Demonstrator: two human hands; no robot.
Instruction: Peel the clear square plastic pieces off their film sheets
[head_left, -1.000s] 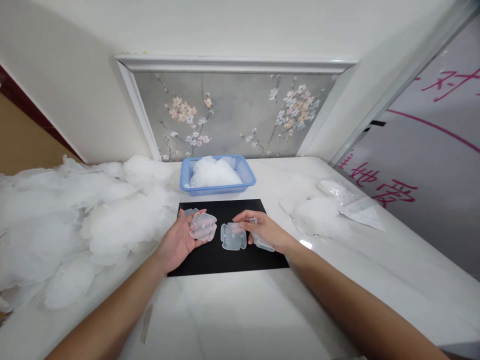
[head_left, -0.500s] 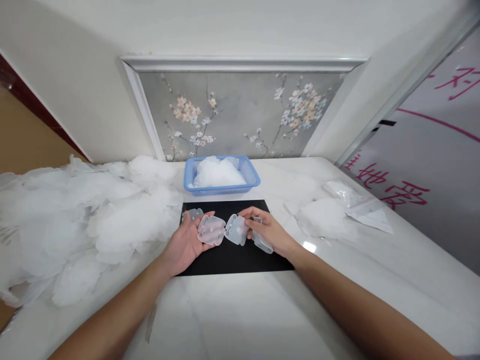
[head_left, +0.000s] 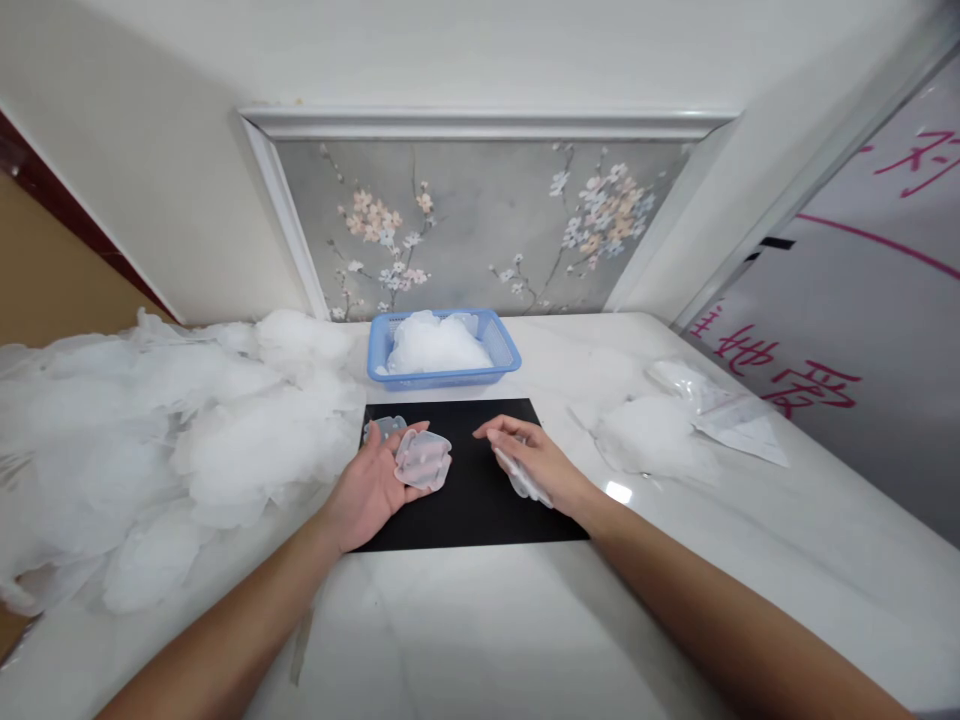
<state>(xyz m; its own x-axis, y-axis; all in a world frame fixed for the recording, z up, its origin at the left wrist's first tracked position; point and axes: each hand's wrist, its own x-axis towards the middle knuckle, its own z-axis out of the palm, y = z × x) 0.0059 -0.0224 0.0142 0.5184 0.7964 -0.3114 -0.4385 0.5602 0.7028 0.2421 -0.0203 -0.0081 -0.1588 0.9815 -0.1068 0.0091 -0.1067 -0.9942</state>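
Note:
My left hand [head_left: 367,498] is turned palm up over the black mat [head_left: 465,520]. A thin, translucent plastic piece with a scalloped edge and small raised dots [head_left: 423,461] rests on its fingers. Partly hidden behind those fingers, another clear plastic piece [head_left: 388,426] shows at the mat's upper left. At the mat's right side my right hand [head_left: 541,462] curls round similar translucent plastic pieces [head_left: 523,481], seen edge-on below the fingers; how many cannot be told. The two hands are apart, with black mat showing between them.
A blue basket [head_left: 442,380] holding white translucent pieces stands behind the mat. On the left lies a large heap of similar pieces [head_left: 255,455]. To the right are a smaller whitish pile [head_left: 645,432] and a clear plastic bag [head_left: 739,425]. A panelled wall rises behind the table.
The clear piece held between the hands has moved right and is now gathered into my right hand with the others. My left hand has stayed in place with its piece.

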